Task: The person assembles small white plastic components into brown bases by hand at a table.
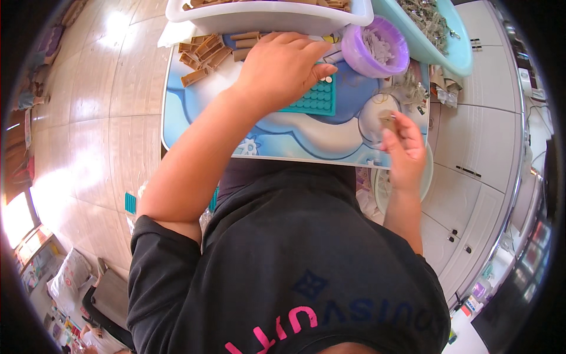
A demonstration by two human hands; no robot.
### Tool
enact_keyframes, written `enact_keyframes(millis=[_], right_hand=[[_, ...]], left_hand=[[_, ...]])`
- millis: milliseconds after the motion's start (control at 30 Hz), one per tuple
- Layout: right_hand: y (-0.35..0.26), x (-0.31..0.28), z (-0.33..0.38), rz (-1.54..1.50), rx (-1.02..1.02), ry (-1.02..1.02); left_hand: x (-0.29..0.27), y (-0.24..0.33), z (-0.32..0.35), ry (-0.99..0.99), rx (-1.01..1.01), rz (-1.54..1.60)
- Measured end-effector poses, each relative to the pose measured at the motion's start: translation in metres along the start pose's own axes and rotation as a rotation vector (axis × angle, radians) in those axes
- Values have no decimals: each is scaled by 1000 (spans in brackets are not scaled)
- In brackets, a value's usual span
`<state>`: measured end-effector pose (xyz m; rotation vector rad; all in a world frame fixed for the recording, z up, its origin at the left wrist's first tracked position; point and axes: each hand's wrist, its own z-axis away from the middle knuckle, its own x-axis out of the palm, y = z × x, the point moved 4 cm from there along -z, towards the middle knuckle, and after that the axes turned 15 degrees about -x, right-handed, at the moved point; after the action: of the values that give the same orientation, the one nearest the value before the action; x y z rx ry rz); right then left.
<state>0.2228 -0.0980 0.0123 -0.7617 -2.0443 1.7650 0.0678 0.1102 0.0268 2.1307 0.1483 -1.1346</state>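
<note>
My left hand (282,68) reaches across the table, palm down, its fingers stretched out and the thumb apart. It lies over a few brown channel-shaped pieces (246,40) and the far part of a teal grid tray (318,101) with rounded cells. A few small white round bits (328,79) sit near the tray's far right corner, by my thumb. My right hand (407,147), near the table's right front edge, pinches a small flat brownish piece (387,120) between thumb and fingers. That piece is slightly blurred.
More brown pieces (203,54) lie heaped at the far left. Behind stands a white bin (259,22). A purple bowl (361,64) holds pale scraps; beside it a light-blue basin (458,52) holds tangled metallic parts. Below the table's right edge is a pale round tub (427,168).
</note>
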Motion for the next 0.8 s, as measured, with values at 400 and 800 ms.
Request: enact_keyframes(millis=[400, 800], right_hand=[[95, -267, 71, 704, 164, 576], [192, -298, 138, 766, 533, 729]], left_hand=[[5, -55, 23, -54, -127, -391], [-12, -24, 80, 76, -502, 67]])
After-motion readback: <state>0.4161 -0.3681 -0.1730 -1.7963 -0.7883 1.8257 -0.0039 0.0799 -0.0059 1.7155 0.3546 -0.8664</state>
